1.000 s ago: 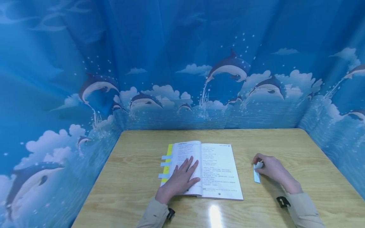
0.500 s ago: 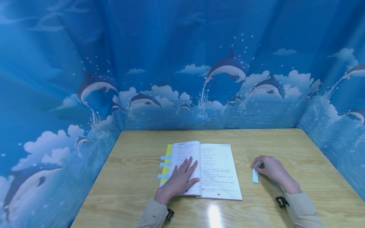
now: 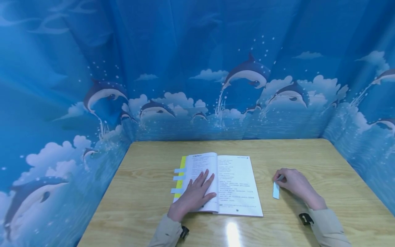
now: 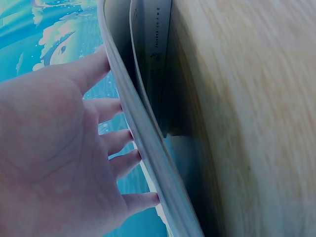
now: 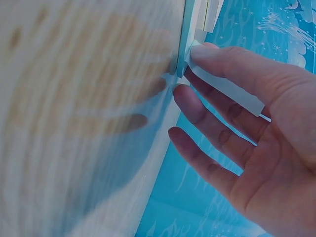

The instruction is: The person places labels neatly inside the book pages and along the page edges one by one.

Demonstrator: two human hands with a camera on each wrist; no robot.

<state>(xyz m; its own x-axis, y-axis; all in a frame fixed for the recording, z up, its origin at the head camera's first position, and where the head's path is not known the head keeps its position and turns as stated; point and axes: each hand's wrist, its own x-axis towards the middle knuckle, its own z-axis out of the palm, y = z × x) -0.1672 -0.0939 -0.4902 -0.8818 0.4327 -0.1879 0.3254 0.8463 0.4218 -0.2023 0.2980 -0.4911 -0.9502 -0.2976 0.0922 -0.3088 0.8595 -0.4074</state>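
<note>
An open book (image 3: 236, 185) with printed pages lies on the wooden table. My left hand (image 3: 197, 195) rests on its left page, fingers straight and spread; in the left wrist view the fingertips touch the page side of the book. To the right of the book lies a narrow light-blue pad of sticky notes (image 3: 276, 190). My right hand (image 3: 294, 183) is at the pad's far end. In the right wrist view, thumb and index finger pinch a pale sticky note (image 5: 229, 89) that bends up from the pad, while the other fingers hang loosely curled near the tabletop.
Several light-blue sticky tabs (image 3: 177, 190) stick out past the book's left edge, over a yellow strip (image 3: 182, 163). A blue curtain with dolphins (image 3: 197, 68) hangs behind and beside the wooden table (image 3: 148, 178).
The pale note at my right fingers showed more a second ago and is now mostly hidden behind them. The right hand has hardly shifted; my left hand and the book stay in place.
</note>
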